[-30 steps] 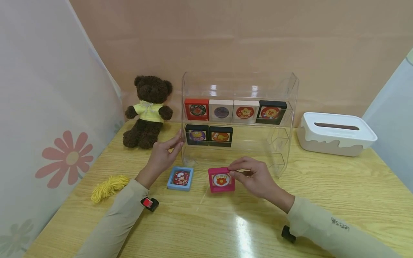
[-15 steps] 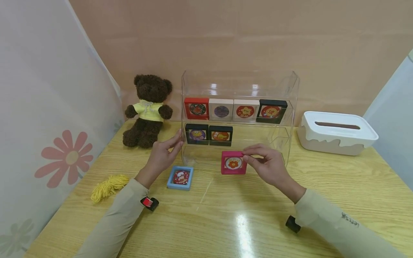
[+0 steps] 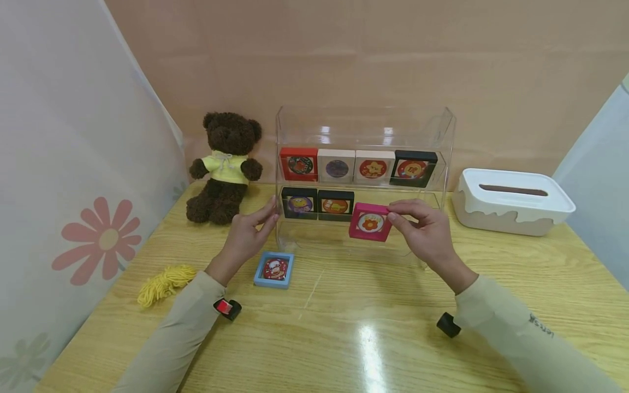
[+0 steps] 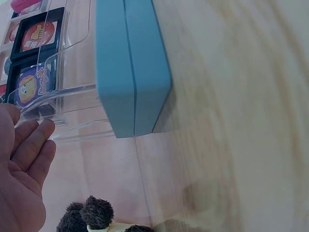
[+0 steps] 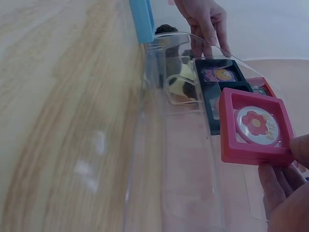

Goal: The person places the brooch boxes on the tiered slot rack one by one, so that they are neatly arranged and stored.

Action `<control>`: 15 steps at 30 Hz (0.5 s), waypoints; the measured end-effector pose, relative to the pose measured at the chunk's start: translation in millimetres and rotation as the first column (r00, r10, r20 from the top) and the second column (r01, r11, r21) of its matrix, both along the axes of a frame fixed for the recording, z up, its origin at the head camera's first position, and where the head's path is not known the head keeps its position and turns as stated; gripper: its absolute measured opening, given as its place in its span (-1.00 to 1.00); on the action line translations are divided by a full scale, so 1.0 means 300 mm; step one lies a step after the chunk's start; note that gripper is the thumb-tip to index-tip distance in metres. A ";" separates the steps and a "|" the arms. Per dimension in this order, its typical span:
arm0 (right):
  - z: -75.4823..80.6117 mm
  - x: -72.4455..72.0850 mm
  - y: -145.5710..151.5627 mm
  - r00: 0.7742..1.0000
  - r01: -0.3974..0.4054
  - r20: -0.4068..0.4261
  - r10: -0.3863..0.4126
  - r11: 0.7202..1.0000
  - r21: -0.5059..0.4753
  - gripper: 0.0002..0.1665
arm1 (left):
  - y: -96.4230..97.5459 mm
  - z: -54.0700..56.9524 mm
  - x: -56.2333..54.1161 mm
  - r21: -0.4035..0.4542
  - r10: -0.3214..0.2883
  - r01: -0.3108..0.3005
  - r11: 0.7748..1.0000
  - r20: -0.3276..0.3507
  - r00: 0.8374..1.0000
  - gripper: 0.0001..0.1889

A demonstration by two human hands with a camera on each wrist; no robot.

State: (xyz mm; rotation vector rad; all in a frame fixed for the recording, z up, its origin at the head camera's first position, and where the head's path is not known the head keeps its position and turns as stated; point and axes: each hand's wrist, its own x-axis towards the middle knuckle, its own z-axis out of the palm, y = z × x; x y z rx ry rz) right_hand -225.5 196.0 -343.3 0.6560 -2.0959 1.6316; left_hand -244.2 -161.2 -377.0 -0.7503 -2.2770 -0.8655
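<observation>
A clear acrylic display rack [image 3: 319, 238] stands on the table, with framed badges on two tiers. My left hand [image 3: 248, 234] pinches its left side panel between thumb and fingers. In my right hand [image 3: 426, 229] a pink square frame [image 3: 356, 224] with a red flower badge is pinched by its right edge. It tilts slightly in front of the lower badge tier, just right of a black frame [image 3: 321, 216] with an orange badge; another black frame [image 3: 286, 214] sits left of that one. A light blue frame [image 3: 258, 282] lies on the table before the rack.
The upper tier bears a red frame [image 3: 285, 176], two white ones and a black one [image 3: 428, 183]. A brown teddy bear [image 3: 228, 172] sits left of the rack, a white tissue box [image 3: 506, 210] to its right. Yellow yarn [image 3: 164, 284] lies at the left.
My right hand has raised the pink frame from low over the table, moving up and to the right, to the lower badge tier. My left hand has stayed at the rack's side.
</observation>
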 end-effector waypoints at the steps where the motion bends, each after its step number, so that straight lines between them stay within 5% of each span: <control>1: 0.006 -0.003 0.003 1.000 0.010 -0.005 -0.010 1.000 -0.006 -0.85 | 0.000 0.000 -0.001 -0.001 0.001 -0.001 1.000 0.002 1.000 -0.57; 15: 0.028 -0.029 0.022 0.998 0.055 -0.033 -0.056 0.998 -0.036 -0.82 | -0.001 -0.005 -0.005 -0.005 0.011 -0.011 1.000 -0.002 1.000 -0.57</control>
